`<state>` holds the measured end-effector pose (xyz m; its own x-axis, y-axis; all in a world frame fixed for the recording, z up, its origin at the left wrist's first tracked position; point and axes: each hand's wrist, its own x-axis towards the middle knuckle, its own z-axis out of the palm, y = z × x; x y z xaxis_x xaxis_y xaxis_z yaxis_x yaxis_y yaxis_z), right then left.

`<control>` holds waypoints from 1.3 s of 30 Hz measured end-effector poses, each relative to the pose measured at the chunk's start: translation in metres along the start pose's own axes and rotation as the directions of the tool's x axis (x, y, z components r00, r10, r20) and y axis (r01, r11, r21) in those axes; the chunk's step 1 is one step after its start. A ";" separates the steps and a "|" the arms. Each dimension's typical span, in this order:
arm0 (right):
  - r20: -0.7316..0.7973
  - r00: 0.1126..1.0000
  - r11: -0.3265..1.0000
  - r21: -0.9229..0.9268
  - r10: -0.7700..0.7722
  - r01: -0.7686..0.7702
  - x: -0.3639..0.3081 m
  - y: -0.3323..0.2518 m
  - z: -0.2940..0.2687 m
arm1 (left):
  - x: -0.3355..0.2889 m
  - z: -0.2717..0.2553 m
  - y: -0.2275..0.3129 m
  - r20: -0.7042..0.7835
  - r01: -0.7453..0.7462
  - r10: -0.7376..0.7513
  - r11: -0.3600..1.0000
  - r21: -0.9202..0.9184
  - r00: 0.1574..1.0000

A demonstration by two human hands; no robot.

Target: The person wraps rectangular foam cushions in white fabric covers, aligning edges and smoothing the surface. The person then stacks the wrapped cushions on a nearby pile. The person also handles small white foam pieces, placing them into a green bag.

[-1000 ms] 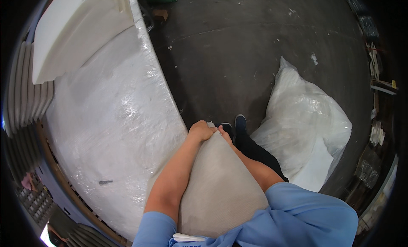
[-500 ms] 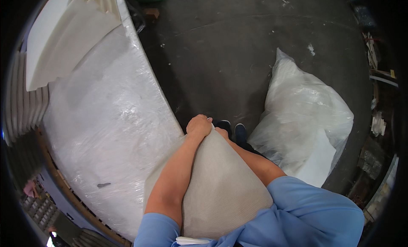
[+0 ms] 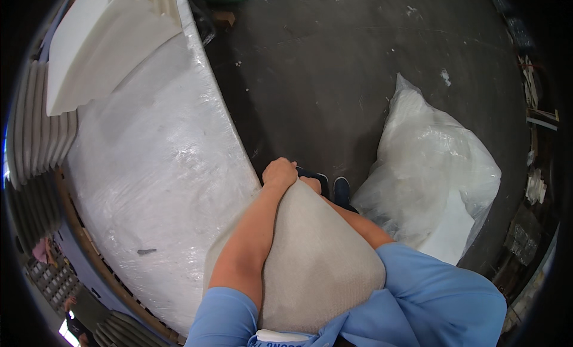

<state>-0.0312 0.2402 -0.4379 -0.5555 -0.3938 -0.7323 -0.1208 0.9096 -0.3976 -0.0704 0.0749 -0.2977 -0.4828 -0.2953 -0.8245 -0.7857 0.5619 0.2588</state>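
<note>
A grey-beige fabric-covered cushion (image 3: 322,257) rests against my body and narrows toward its far end. My left hand (image 3: 280,173) is closed over that far end, with the knuckles up. Just to its right, my right hand (image 3: 311,183) grips the same end from the side; the cushion hides part of its fingers. The left side of the cushion lies along the edge of a table (image 3: 161,144) covered in clear plastic film.
White foam sheets (image 3: 110,45) are stacked at the table's far left, beside several grey cushions (image 3: 45,123). A small dark piece (image 3: 146,251) lies on the film. A clear plastic bag with white filling (image 3: 436,150) sits on the floor (image 3: 322,66) to the right. Another person (image 3: 74,326) shows at lower left.
My view has shifted slightly, so the table and bag sit a little farther right. Both hands keep their hold on the cushion's end, and the fabric looks slightly fuller.
</note>
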 end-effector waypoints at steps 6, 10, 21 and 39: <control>0.015 0.992 0.989 0.082 0.126 -0.126 0.012 0.003 -0.007 | -0.003 -0.006 0.009 -0.128 -0.178 0.178 0.984 0.010 0.976; 0.053 0.988 0.983 0.106 0.143 -0.148 0.012 0.003 -0.011 | 0.000 0.008 0.008 -0.202 -0.143 0.149 0.989 0.045 0.968; 0.122 0.853 0.689 0.536 0.507 -0.487 -0.032 -0.065 -0.078 | -0.058 -0.043 0.002 -0.434 -0.682 0.602 0.730 -0.042 0.671; 0.075 0.891 0.446 0.882 -0.448 0.150 -0.112 -0.133 -0.222 | -0.396 -0.053 -0.176 0.220 0.062 -0.381 -0.386 -0.921 0.898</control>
<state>-0.1355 0.1928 -0.1798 -0.3790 -0.7685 -0.5156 0.5887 0.2297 -0.7750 0.2388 0.0523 0.0097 -0.0490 -0.3095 -0.9496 -0.0829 -0.9462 0.3127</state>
